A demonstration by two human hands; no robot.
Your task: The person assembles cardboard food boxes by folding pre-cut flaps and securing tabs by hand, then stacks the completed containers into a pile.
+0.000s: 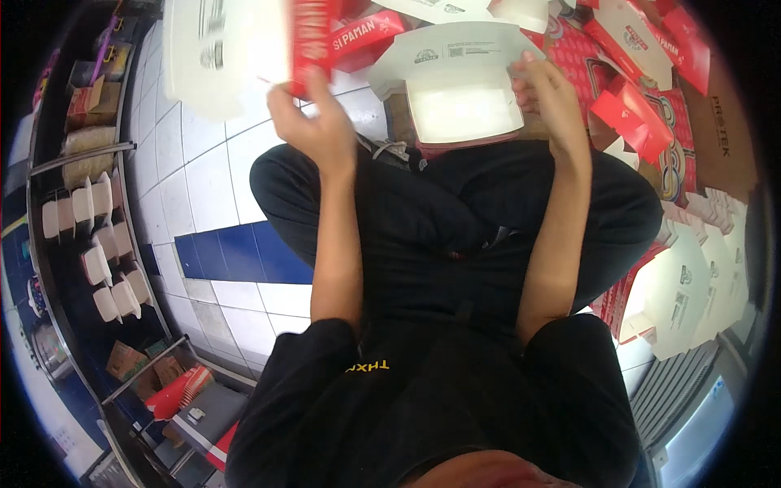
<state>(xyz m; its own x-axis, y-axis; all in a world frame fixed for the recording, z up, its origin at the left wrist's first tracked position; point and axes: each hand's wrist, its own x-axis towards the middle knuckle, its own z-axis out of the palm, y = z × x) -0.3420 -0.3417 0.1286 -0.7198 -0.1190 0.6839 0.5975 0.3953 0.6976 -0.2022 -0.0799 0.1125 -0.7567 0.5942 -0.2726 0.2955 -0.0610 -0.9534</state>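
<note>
My left hand (313,126) pinches the lower edge of a red and white paper food box (236,57), raised at the upper left and smeared by motion. In front of my crossed legs sits an open food box (464,110), white inside, with its printed lid flap (455,53) standing up on the far side. My right hand (553,98) is at this box's right edge, fingers loosely bent and apart, holding nothing visible. Whether its fingertips touch the box wall I cannot tell. Red shows under the open box's near edge.
Red and white cartons (626,41) lie scattered at the far right on a patterned red sheet (569,61). Nested opened boxes (675,285) stand at my right by a grey slatted unit (679,398). A dark shelf rack (49,268) with small boxes runs along the left. White tiles (203,179) cover the floor.
</note>
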